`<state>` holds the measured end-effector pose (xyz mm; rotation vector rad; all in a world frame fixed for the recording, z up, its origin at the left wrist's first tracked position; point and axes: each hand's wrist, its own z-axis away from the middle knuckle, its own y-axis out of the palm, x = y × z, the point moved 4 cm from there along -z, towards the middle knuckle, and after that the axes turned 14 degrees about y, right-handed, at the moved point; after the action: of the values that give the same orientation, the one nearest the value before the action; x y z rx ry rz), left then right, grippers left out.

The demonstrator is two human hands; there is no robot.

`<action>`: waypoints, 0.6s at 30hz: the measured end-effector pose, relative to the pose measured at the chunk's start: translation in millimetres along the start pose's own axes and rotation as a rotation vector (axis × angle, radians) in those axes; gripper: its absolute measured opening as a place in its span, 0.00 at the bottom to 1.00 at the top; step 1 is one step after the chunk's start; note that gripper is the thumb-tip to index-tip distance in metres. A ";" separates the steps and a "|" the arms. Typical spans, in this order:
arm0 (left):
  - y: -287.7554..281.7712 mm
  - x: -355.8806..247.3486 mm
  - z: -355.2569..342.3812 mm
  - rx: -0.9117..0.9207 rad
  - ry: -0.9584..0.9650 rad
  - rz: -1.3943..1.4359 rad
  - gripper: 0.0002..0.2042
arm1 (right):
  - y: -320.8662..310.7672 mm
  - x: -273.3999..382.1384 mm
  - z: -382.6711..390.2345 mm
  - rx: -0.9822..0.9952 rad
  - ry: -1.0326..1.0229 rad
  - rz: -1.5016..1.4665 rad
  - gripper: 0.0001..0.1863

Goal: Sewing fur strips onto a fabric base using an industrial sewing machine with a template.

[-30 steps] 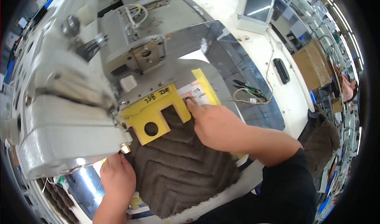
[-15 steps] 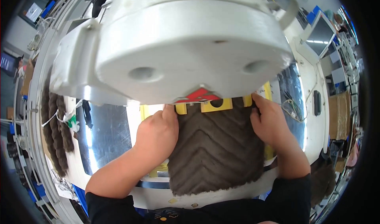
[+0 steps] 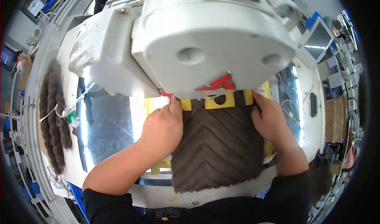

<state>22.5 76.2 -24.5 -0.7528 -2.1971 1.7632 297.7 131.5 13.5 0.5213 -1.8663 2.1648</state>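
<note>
Expect soft, light, floppy fur (image 3: 217, 145) at front edge of table (image 3: 152, 198). Hold by sides. See left hand (image 3: 163, 125), right hand (image 3: 271, 119) curled there; can't tell if pinching.

At lower centre I have a dark brown, chevron-ridged panel of plush, matt, fur-like cloth (image 3: 217, 149) with a fuzzy lower edge, topped by a flat yellow template (image 3: 229, 101), smooth, card or plastic, I cannot tell which. The big white rounded machine head (image 3: 217, 46) at top centre looks smooth and glossy, while the grey sheet (image 3: 109, 125) left of centre shines, scratched. My black short sleeves (image 3: 291, 188), lower right and lower left, are dull cloth.
</note>
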 end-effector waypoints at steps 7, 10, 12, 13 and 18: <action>5.5 4.3 3.2 -0.018 -0.078 0.026 0.14 | 0.0 -1.8 -2.1 0.026 -0.028 -0.002 0.26; 2.6 3.3 0.7 0.023 -0.082 0.027 0.14 | -0.2 -6.1 -2.2 0.042 -0.019 -0.019 0.26; 4.0 2.7 1.8 0.034 -0.085 0.046 0.14 | 0.5 -7.7 -1.7 0.047 -0.026 -0.014 0.26; 2.6 4.2 2.7 0.015 -0.086 0.043 0.14 | 0.9 -5.3 -2.0 0.037 -0.058 -0.022 0.26; 0.2 4.5 2.1 -0.060 -0.065 0.033 0.13 | 3.5 -9.6 -3.9 0.020 -0.086 -0.009 0.26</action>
<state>17.8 76.8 -25.9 -0.7592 -2.3016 1.7685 304.6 135.3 5.9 0.6356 -1.8835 2.1904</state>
